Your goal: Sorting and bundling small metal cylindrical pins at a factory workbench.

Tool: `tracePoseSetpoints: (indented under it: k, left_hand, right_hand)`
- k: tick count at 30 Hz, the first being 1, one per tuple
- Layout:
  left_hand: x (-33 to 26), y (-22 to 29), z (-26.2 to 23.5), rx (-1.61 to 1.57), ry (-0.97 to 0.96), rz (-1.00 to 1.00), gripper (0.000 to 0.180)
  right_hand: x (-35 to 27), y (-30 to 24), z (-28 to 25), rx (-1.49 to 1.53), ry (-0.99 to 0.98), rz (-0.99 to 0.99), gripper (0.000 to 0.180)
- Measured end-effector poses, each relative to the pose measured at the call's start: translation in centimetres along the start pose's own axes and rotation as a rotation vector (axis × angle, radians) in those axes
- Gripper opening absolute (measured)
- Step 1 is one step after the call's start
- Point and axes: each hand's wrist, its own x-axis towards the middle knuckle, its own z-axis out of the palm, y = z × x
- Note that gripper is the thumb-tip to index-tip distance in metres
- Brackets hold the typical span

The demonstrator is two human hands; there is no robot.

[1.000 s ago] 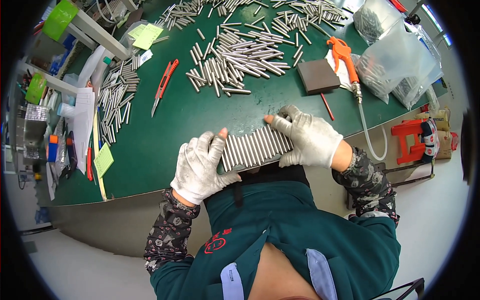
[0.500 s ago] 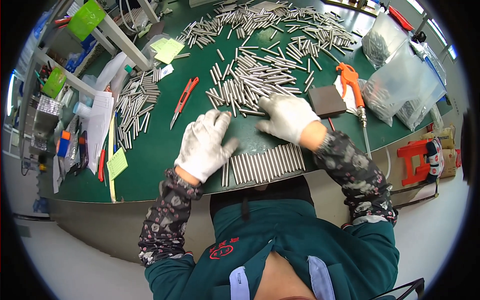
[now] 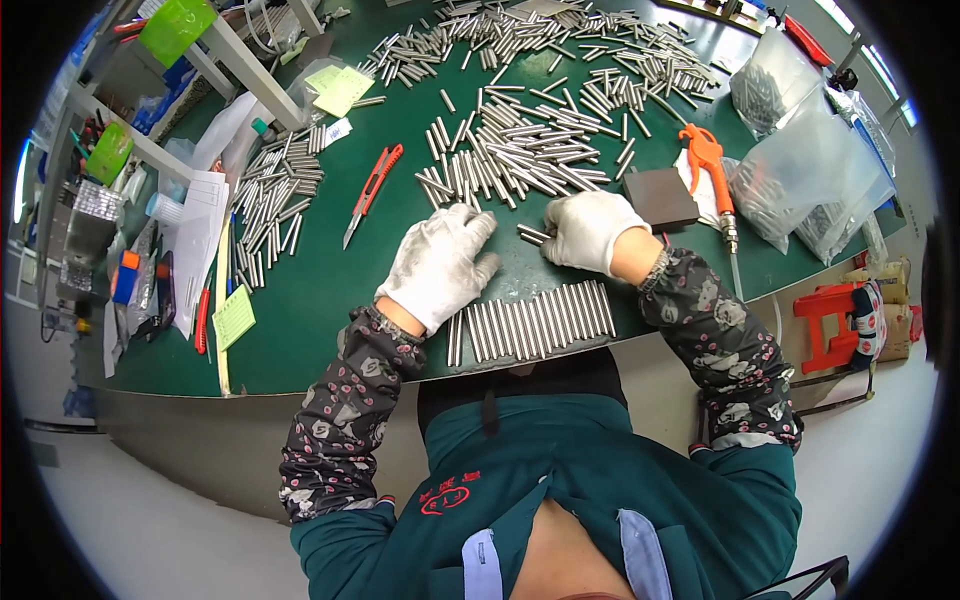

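My right hand (image 3: 595, 233), in a white glove, is closed on short metal pins (image 3: 532, 234) whose ends stick out to the left of its fingers. Over the table's near middle is my left hand (image 3: 440, 262), also gloved, palm down, thumb apart from the fingers, with no pin visible in it. A side-by-side row of pins (image 3: 540, 322) lines the near edge between my forearms. At the row's left end, a couple of pins (image 3: 455, 340) lie slightly apart. Beyond both hands spreads a loose heap of pins (image 3: 510, 150).
Left of the heap lie a red utility knife (image 3: 372, 195), blade out, and another pile of pins (image 3: 275, 195). Beside my right hand sit a dark block (image 3: 660, 198) and an orange air blow gun (image 3: 708, 165). Plastic bags of pins (image 3: 790, 170) stand at the right edge.
My right hand has drawn back from the heap, slightly right, and now shows pins in its grip. The left hand has shifted a little right and its fingers have drawn in slightly.
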Motion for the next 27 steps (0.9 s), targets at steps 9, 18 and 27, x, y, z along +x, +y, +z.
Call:
tracePoseSetpoints:
  k: [9, 18, 27]
  left_hand:
    - [3.2, 2.0, 2.0, -0.084, -0.051, 0.078, 0.040]
    - [4.0, 1.9, 2.9, -0.096, -0.075, 0.153, 0.023]
    - [4.4, 3.1, 2.4, 0.355, -0.106, 0.424, 0.016]
  right_hand:
    - [-1.1, 2.5, 1.7, 0.229, 0.220, 0.073, 0.022]
    - [-3.5, 4.4, -1.3, 0.163, 0.473, -0.017, 0.016]
    - [-2.3, 3.0, 0.0, 0.197, 0.223, 0.032, 0.018]
